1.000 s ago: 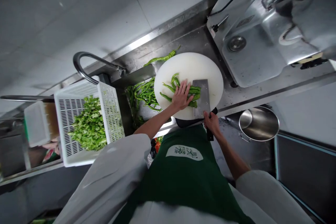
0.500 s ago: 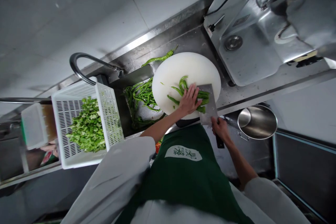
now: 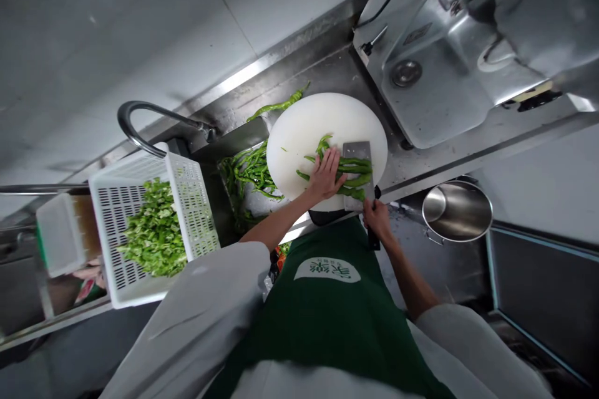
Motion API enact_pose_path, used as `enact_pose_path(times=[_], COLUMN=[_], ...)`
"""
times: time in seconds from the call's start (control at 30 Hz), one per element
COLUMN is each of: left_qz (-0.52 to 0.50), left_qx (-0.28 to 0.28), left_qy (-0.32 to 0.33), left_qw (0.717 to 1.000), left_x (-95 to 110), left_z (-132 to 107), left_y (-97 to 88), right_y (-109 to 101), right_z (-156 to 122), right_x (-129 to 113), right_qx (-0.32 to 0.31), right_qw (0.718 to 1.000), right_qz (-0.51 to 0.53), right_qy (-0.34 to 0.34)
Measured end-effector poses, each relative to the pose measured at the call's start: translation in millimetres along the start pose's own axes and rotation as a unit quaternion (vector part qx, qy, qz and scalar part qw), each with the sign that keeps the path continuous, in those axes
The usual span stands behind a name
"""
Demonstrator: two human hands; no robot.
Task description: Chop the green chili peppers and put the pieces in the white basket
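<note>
Your left hand point(image 3: 326, 176) lies palm down on the bunch of long green peppers point(image 3: 359, 169), which are on the round white cutting board point(image 3: 299, 128). Its fingers are stretched forward, a little spread from each other, and the thumb stands apart on the right side. Whether all the fingertips press on the peppers, I cannot tell.

The peppers are slender, smooth and somewhat shiny. Their green is deeper along the bodies to the right of your hand, and it looks lighter at the curled piece just beyond your fingers. The thin ends point to the left from under your hand, slightly fanned out, while the thicker ends lie side by side, nearly parallel, on the right. In this view these thick ends overlap the broad grey blade of the cleaver point(image 3: 356, 149).

Your right hand point(image 3: 377, 218) is closed around the cleaver's black handle, near the blade, with the fingers curled; the exact place of each fingertip is hidden.

To the left of the board, a tangled heap of similar peppers point(image 3: 255, 168) lies in the sink. Farther left, a white basket point(image 3: 194, 199) holds chopped green pieces point(image 3: 154, 230), paler and mixed in tone.
</note>
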State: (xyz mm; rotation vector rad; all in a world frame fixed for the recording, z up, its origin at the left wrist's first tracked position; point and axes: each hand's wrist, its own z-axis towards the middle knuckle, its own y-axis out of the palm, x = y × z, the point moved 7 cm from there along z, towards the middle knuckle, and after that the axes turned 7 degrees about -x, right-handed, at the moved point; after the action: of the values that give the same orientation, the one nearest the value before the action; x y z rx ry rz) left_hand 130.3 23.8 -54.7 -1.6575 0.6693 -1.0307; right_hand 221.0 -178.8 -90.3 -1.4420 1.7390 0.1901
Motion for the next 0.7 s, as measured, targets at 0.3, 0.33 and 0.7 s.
enact_pose_path(times=[0.3, 0.33, 0.7], left_qz=[0.008, 0.009, -0.011], left_qx=[0.012, 0.011, -0.001], left_qy=[0.001, -0.001, 0.017], left_qw=[1.000, 1.000, 1.000], left_x=[1, 2, -21], left_z=[-2, -3, 15], left_y=[4.5, 4.9, -29.9], right_y=[7, 10, 23], right_z=[-22, -21, -21], right_x=[-3, -7, -8], right_qx=[0.033, 0.042, -0.084], right_qw=[0.996, 0.995, 0.987], right_qz=[-0.080, -0.089, 0.137], right_qy=[0.000, -0.001, 0.002])
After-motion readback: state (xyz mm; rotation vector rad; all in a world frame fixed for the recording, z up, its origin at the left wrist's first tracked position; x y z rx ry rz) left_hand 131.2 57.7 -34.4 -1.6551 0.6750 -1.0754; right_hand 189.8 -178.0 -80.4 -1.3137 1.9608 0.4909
